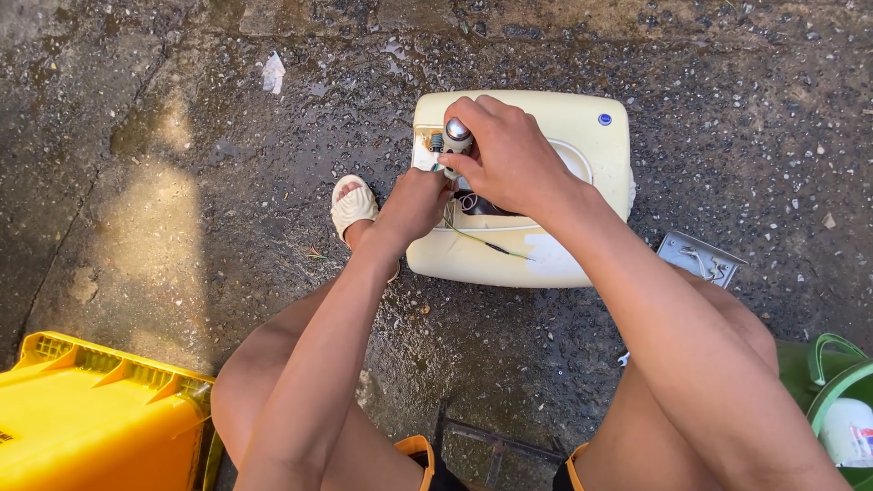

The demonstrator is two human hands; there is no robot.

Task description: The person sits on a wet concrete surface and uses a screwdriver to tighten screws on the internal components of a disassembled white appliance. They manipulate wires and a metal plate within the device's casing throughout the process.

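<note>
Two hands on it, one view from my head looking straight down. My right hand (pixel 509 155) is wrapped around a short metal handle (pixel 456 135), fingers clamped tight on it, its silver cap poking out above my knuckles. My left hand (pixel 414 202) is curled just below, at the left edge of the pale yellow casing (pixel 564 136); the fingers are closed, but what they pinch I cannot tell, my own knuckles hide it.

That casing lies flat on the wet gravelly ground (pixel 227 164), right in front of my knees, beside my foot in a white sandal (pixel 352 205). It looks like rigid plastic, bulky and probably with some weight inside, smooth and likely slick in the damp, so I judge the rounded edges are the place to steady it, not the open middle. A thin green wire (pixel 482 240) trails out of the dark opening; that part looks delicate, easy to snag or snap.

Containers now: a yellow crate (pixel 91 409) at bottom left, upside down or on its side, contents not visible. A green bucket (pixel 841 400) at bottom right, with something white inside. A small grey metal plate (pixel 700 257) lies just right of the casing.
</note>
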